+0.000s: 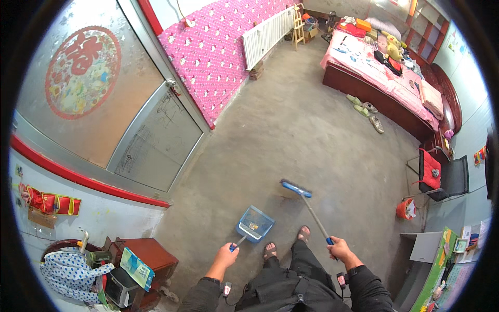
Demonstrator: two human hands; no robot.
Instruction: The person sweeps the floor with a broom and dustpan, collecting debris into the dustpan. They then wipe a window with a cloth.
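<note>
My left hand (227, 255) is closed around the blue grip of a long-handled dustpan (262, 220). The dustpan is blue, seems partly see-through, and has a small yellowish bit of litter (253, 226) in it. My right hand (338, 248) grips the blue end of a broom's grey pole (316, 218). The broom head (295, 188), blue with dark bristles, is farther from me than the dustpan and to its right, apart from it. Whether the bristles touch the concrete floor (249, 156) is hard to tell. My sandalled feet stand between the two hands.
A metal-framed door (156, 144) is at left, beside a wall radiator (269, 37). Slippers and shoes (361, 110) lie by the bed (370, 91). A chair with a red cushion (429, 169), an orange bin (401, 210) and a desk (425, 246) line the right; a reddish-brown cabinet (156, 253) stands lower left.
</note>
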